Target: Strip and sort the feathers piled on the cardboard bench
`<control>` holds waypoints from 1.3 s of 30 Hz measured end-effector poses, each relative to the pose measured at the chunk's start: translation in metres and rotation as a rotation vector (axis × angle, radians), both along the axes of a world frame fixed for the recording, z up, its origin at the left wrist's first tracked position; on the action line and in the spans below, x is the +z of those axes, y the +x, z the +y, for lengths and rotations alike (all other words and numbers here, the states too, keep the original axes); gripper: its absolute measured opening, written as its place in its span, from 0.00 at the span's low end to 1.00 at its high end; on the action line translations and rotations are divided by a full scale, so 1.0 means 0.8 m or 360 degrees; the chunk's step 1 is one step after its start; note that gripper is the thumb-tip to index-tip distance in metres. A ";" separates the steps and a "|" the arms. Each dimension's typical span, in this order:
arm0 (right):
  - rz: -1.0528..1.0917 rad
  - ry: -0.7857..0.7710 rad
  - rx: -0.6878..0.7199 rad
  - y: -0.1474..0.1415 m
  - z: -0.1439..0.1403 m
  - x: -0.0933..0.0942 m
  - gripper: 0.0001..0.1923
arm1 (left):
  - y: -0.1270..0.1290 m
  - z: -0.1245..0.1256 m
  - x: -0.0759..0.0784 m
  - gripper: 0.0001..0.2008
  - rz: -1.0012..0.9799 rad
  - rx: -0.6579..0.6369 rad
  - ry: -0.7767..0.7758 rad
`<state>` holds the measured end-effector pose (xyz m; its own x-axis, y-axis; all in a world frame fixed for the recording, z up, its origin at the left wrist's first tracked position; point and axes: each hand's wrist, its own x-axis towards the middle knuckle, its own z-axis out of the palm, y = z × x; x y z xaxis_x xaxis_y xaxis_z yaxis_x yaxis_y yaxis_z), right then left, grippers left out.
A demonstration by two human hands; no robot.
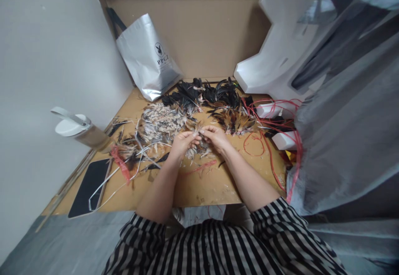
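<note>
My left hand (186, 142) and my right hand (215, 137) meet over the middle of the table, fingertips pinched close together. Between them is a small brownish feather (198, 125), partly hidden by the fingers. Under and beside my hands lies a heap of pale, fluffy feathers (162, 121), with their light quill ends showing. Behind it are bunches of black feathers (187, 94). Brown-gold feathers (237, 120) lie to the right of my right hand. A strip of pink plastic (204, 166) rests on the table just in front of my hands.
A silver bag (146, 58) leans at the back left. On the left stand a lidded bottle (90, 131) and a dark phone (89, 187), with white strips (107, 178) lying across it. Red cords (271, 158) tangle at the right, near grey cloth (349, 121).
</note>
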<state>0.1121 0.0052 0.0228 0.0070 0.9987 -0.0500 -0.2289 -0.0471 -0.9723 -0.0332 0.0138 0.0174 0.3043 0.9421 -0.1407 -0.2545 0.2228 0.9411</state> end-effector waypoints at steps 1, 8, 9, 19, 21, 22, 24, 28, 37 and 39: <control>-0.0033 0.0000 -0.0005 -0.001 0.000 0.000 0.15 | 0.002 0.000 -0.001 0.11 0.0060 0.0059 0.0068; -0.0064 0.0061 -0.0113 -0.008 -0.002 0.002 0.15 | 0.007 0.000 -0.004 0.12 0.0292 0.0191 0.0351; -0.0038 0.0066 -0.0121 -0.008 -0.002 0.001 0.14 | 0.007 -0.001 -0.003 0.12 0.0308 0.0162 0.0358; -0.0053 0.0080 0.0000 0.005 0.000 0.003 0.14 | -0.001 0.000 -0.003 0.13 -0.0005 0.0003 0.0085; -0.0031 0.0092 -0.0005 0.006 0.000 0.004 0.14 | -0.003 0.001 -0.003 0.12 -0.0122 -0.0008 -0.0007; -0.0021 0.0109 0.0004 0.007 0.000 0.005 0.14 | -0.004 0.001 -0.003 0.11 -0.0168 -0.0028 -0.0061; -0.0008 0.0150 0.0031 0.007 -0.001 0.005 0.13 | -0.006 0.001 -0.001 0.10 -0.0228 -0.0129 -0.0170; -0.0033 0.0286 0.0115 0.007 -0.003 0.008 0.12 | -0.009 -0.002 0.001 0.08 -0.0336 -0.0403 -0.0326; -0.0141 0.0520 0.0120 -0.001 -0.010 0.018 0.09 | -0.013 -0.006 0.002 0.07 -0.0433 -0.0559 -0.0382; -0.0112 0.0362 0.0097 -0.002 -0.009 0.015 0.11 | -0.011 -0.006 0.005 0.08 -0.0329 -0.0478 -0.0305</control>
